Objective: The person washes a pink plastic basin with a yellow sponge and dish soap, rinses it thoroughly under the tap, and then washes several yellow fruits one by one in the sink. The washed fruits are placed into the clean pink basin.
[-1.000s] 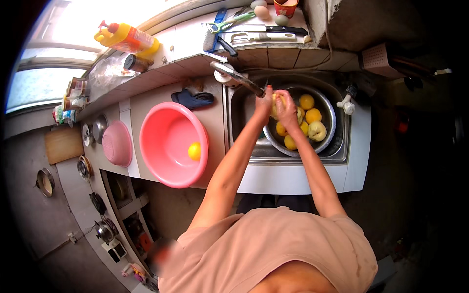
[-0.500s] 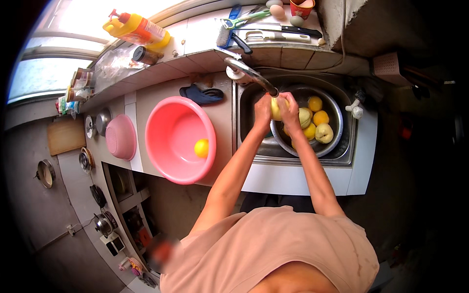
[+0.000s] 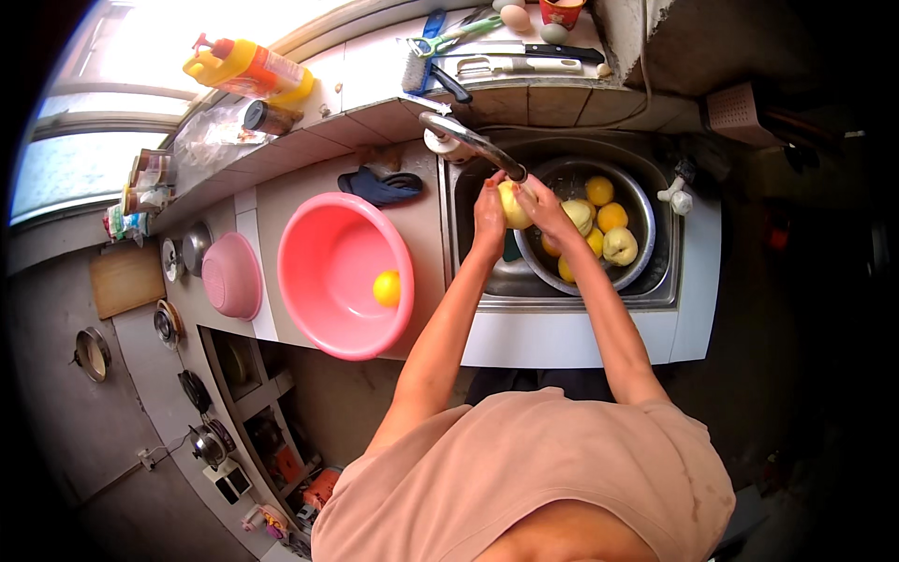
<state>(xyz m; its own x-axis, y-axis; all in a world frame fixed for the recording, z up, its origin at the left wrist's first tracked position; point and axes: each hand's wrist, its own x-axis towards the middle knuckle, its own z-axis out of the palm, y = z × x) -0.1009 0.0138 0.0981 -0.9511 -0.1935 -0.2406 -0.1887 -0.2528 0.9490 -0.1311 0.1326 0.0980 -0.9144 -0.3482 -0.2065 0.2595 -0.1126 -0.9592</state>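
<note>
Under the curved metal tap [image 3: 482,145], my left hand [image 3: 488,217] and my right hand [image 3: 547,208] are closed round a pale yellow fruit [image 3: 513,206]. It sits just below the spout; its exact kind is unclear. Beneath my right wrist, a round steel bowl [image 3: 646,255] stands in the sink [image 3: 482,298]. Several orange-yellow fruits [image 3: 613,217] lie in it, along with paler ones such as the dimpled fruit [image 3: 620,247]. My right forearm covers part of the bowl. Left of the sink, a large pink basin [image 3: 323,272] holds one bright yellow-orange fruit [image 3: 387,288].
A dark cloth [image 3: 379,185] lies behind the pink basin, with a smaller pink basket [image 3: 231,276] farther left. The tiled ledge bears a yellow pump bottle [image 3: 257,73], a brush [image 3: 415,70], a black-handled knife [image 3: 571,52] and eggs. A white-knobbed valve [image 3: 676,199] stands right of the sink.
Both hands and the fruit have shifted slightly left relative to the bowl, and more of the fruit shows between them. The whole view has moved a little.
</note>
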